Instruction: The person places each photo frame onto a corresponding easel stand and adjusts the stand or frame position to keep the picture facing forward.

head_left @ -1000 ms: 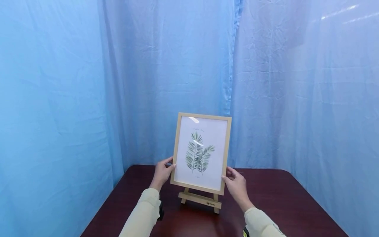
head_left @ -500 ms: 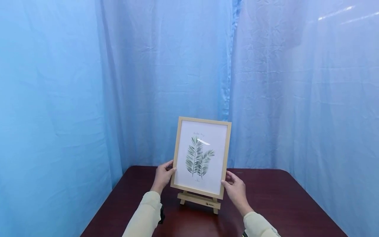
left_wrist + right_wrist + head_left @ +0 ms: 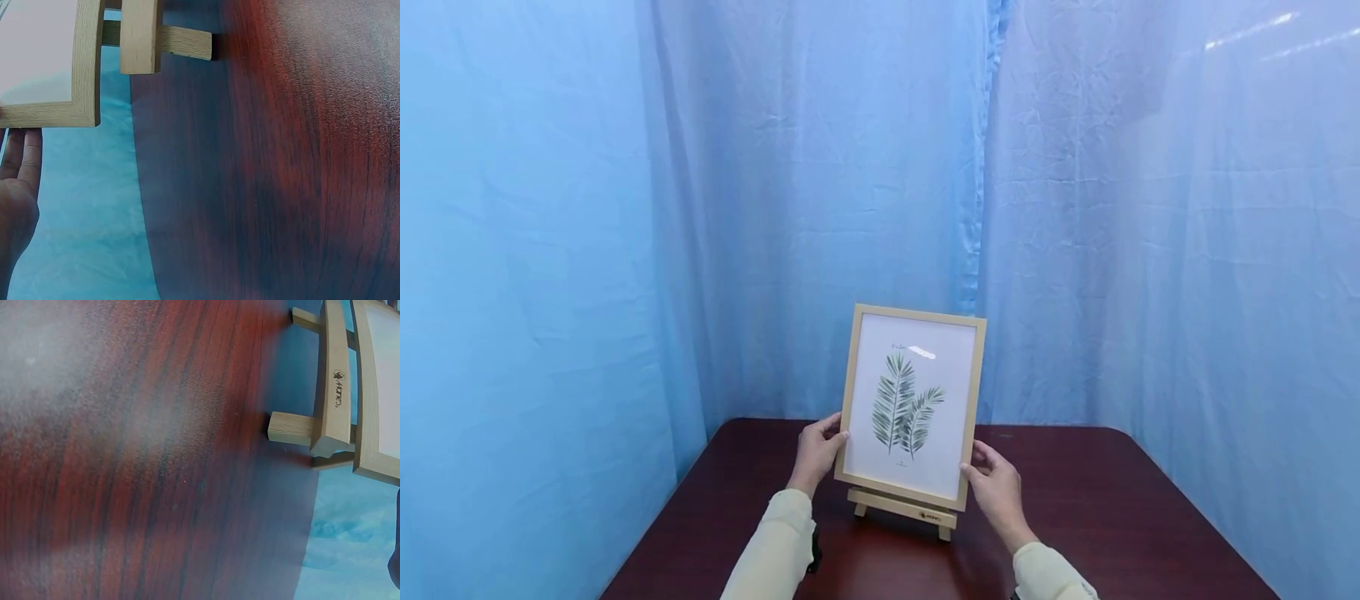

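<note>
A picture frame (image 3: 912, 400) of pale wood, with a print of two green palm leaves, is held nearly upright and slightly tilted. My left hand (image 3: 817, 450) grips its left edge, thumb on the front and fingers behind. On the opposite edge my right hand (image 3: 997, 490) pinches the frame lower down. Just under the frame stands a small wooden easel (image 3: 901, 507), its ledge and front feet showing; the frame hides its upper part. In the right wrist view a narrow gap shows between the frame (image 3: 369, 394) and the easel's ledge (image 3: 334, 381).
The easel's feet stand on a dark red-brown wooden table (image 3: 1090, 508) with rounded far corners. Light blue curtains (image 3: 865, 167) hang behind the table and along both sides.
Both hands have lowered the picture frame toward the easel's ledge, narrowing the gap beneath it. The hands keep their hold on its sides. The easel stays on the table.
</note>
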Tool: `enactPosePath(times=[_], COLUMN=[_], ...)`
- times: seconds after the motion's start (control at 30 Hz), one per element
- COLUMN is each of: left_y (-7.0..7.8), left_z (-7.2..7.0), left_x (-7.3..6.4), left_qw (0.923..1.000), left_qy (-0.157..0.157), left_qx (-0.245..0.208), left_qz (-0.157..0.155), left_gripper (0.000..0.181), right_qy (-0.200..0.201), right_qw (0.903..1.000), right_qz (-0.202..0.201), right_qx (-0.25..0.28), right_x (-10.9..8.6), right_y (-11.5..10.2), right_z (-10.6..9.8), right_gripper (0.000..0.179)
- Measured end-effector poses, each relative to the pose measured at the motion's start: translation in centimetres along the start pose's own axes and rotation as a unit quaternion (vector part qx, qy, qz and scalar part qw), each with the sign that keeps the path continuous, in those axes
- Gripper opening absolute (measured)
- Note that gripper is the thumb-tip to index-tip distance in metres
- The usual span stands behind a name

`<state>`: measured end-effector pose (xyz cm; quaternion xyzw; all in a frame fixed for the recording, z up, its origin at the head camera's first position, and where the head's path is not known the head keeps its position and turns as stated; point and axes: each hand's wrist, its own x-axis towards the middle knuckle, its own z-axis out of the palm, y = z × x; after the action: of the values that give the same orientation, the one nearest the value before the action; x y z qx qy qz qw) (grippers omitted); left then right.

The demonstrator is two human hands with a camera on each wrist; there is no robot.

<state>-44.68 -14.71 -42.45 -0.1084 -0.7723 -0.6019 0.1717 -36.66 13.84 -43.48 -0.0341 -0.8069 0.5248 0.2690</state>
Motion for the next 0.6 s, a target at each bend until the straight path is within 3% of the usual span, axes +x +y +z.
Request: enactPosePath(times=[0.6], left_y=[0.27], left_z=[0.46], left_x=[0.13], left_qw=[0.9989], left_qy=[0.011], left_qx=[0.035], left_qz=[-0.030], left_gripper=[0.038], right_qy=[-0.008], right_qw=[0.9996], right_qz=[0.028], right_qx=[0.002], right_x=[0.13], right_y=[-0.27], right_z=[0.01], right_gripper=[0.044])
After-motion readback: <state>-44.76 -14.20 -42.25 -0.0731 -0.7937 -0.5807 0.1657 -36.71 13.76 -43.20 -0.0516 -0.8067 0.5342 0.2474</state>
